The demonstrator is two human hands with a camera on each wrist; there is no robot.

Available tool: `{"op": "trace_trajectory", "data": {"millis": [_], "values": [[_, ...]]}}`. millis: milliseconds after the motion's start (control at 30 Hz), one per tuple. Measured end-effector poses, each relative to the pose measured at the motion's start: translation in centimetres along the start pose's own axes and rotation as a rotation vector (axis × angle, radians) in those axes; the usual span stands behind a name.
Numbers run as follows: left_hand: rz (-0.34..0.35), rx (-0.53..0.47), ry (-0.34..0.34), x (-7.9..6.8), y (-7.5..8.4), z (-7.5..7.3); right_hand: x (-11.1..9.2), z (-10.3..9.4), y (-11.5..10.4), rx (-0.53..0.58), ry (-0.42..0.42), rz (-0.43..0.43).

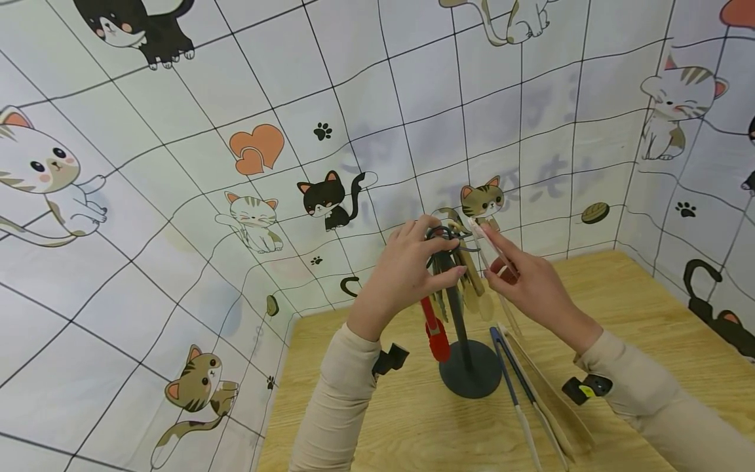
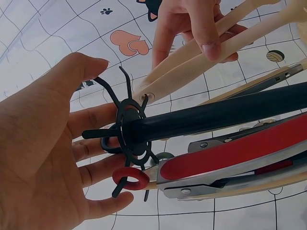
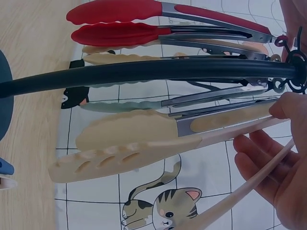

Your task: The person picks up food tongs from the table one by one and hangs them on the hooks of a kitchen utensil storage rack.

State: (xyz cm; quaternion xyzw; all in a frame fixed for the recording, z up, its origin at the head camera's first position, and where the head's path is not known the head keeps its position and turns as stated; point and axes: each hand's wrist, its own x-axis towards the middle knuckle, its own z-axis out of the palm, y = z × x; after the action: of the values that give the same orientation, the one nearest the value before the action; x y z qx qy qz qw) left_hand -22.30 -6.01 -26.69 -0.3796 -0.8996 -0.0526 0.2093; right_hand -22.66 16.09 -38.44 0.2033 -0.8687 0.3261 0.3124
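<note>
A black stand (image 1: 455,305) with a ring of hooks (image 2: 129,132) at its top rises from a round base. My left hand (image 1: 407,269) cups this top, with the fingers behind the ring and the thumb at a hook tip. My right hand (image 1: 533,282) pinches pale pinkish-beige tongs (image 2: 182,72) near their joined end, its hole right at a hook. One slotted arm of these tongs shows in the right wrist view. Hanging on the stand are red tongs (image 3: 115,12), green-tipped tongs (image 3: 124,105) and cream tongs (image 3: 129,129).
On the wooden table (image 1: 366,406), right of the stand's base (image 1: 470,377), lie blue-and-white tongs (image 1: 507,370) and long tan tongs (image 1: 557,400). A cat-print sheet (image 1: 389,111) covers the walls behind and at both sides.
</note>
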Motion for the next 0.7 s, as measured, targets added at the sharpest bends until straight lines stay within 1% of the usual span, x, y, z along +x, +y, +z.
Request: {"op": "trace_trajectory", "data": {"millis": [167,467,600,700], "values": [[-0.007,-0.003,-0.005,0.0,0.0,0.1,-0.2,0.4,-0.1,0.004,0.000,-0.012],[-0.011,0.002,-0.005,0.0,0.0,0.1,-0.2,1.1,-0.5,0.060,-0.006,0.014],[-0.008,0.005,-0.004,0.0,0.0,0.1,-0.2,1.5,-0.7,0.086,-0.011,0.051],[-0.008,0.005,-0.003,0.0,0.0,0.2,-0.3,1.9,-0.7,0.052,0.001,0.080]]}}
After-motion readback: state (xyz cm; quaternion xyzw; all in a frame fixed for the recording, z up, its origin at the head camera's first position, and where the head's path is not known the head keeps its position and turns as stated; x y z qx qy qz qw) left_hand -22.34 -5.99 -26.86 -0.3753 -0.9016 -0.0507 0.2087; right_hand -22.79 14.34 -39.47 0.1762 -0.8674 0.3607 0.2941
